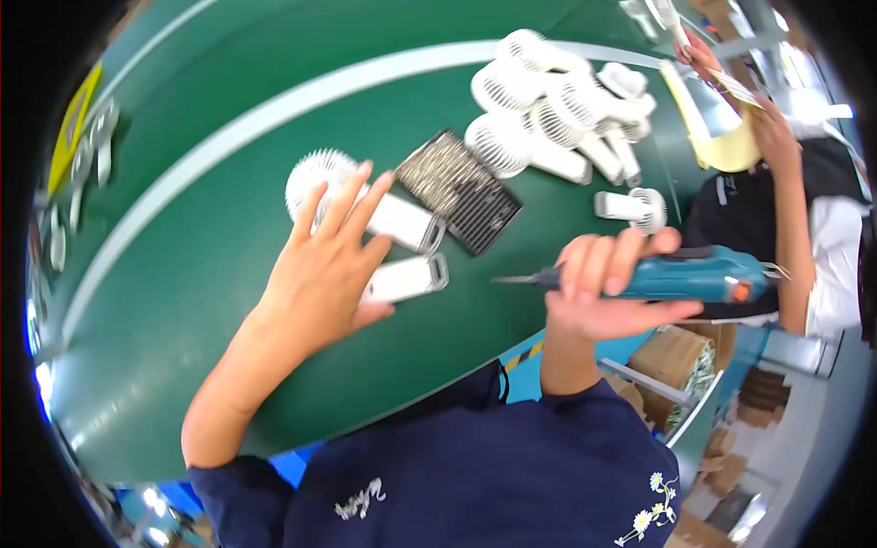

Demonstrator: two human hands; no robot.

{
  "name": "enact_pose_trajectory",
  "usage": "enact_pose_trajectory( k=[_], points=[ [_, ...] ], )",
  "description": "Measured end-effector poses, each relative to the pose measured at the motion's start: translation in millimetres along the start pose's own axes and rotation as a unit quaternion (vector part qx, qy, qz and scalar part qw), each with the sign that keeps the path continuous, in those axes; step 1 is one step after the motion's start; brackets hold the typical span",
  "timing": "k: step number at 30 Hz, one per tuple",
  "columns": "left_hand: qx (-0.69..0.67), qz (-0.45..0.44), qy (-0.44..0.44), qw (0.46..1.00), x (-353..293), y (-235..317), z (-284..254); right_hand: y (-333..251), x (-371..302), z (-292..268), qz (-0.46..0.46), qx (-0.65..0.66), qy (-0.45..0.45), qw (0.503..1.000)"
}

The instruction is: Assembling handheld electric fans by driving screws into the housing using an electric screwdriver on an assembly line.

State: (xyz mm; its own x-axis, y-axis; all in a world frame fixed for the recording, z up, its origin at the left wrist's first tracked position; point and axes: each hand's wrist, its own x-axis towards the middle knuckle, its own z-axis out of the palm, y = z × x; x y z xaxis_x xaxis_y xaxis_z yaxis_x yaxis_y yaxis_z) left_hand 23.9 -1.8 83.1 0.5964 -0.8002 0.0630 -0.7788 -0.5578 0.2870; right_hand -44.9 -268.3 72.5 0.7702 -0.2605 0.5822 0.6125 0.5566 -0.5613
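My right hand (598,283) is wrapped round a teal electric screwdriver (703,276), its thin bit pointing left above the green table. My left hand (320,279) has its fingers spread over two white handheld fans. The farther fan (402,222) shows its ribbed round head past my fingertips and its handle to the right. Of the nearer fan (408,278) only the handle shows, with a grey loop at its end; my hand hides the rest. Between my hands, a little farther off, lies a black ribbed tray (489,217) with many small metal pieces, probably screws, over its far left part.
A pile of white handheld fans (557,100) lies beyond the tray, with a single fan (630,208) nearer. At the right a co-worker's hands (775,137) hold white parts by a cream-coloured tray (731,151). More fans (102,146) lie far left. Cardboard boxes (671,361) stand below the table edge.
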Motion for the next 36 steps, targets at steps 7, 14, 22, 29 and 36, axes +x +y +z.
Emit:
enact_pose_trajectory(
  k=[7,14,22,29,36],
  points=[
    [0.081,0.082,-0.170,0.979,4,-3,-6,-17,-65,-34,0.080,0.081,0.193,0.974],
    [-0.004,0.184,-0.162,0.969,40,2,-9,-20,-96,-53,0.066,0.195,0.348,0.915],
    [-0.080,0.128,-0.177,0.973,101,13,-34,-20,-93,-57,0.067,0.268,0.361,0.891],
    [-0.186,0.055,-0.163,0.967,320,141,-20,-21,-103,-65,0.028,0.267,0.385,0.883],
    [-0.124,-0.070,-0.116,0.983,512,241,91,-14,-99,-56,0.030,0.252,0.379,0.890]
  ],
)
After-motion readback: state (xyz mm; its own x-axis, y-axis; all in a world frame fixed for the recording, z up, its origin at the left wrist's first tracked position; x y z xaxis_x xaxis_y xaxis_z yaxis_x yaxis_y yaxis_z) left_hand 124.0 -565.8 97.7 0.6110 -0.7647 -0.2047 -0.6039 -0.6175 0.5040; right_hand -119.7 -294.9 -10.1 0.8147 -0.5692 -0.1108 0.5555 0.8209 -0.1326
